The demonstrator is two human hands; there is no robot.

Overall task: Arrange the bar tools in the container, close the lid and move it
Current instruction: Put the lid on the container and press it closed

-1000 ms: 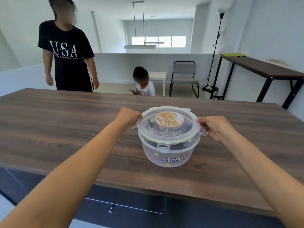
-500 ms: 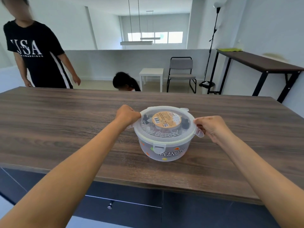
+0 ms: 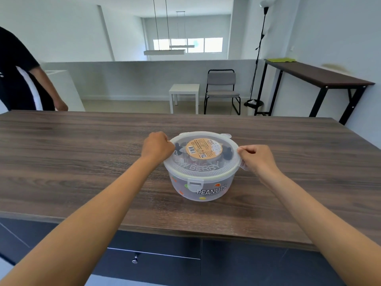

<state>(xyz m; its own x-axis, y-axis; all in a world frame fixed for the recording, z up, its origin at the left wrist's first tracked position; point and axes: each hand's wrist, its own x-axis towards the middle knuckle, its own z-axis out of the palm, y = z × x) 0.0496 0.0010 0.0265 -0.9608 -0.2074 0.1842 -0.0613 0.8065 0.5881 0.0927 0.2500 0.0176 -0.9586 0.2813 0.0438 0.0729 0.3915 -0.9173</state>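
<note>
A round clear plastic container [image 3: 206,188] with "PEANUTS" printed on its side stands on the wooden table [image 3: 82,153]. Its translucent lid [image 3: 198,168] with an orange label sits on top; the front clip is folded down. Dark shapes show dimly through the lid; the bar tools cannot be made out. My left hand [image 3: 157,146] is closed on the lid's left edge. My right hand [image 3: 255,158] pinches the lid's right rim by the side clip.
A person in a black shirt [image 3: 18,79] stands at the table's far left edge. Beyond the table are a grey chair [image 3: 222,89], a small white side table [image 3: 184,93], a floor lamp [image 3: 259,54] and a dark high table [image 3: 317,77]. Drawers lie below the table's front edge.
The view has shifted right, so the person in black now shows only at the left edge and the child is out of sight. My hands stay on the lid's sides.
</note>
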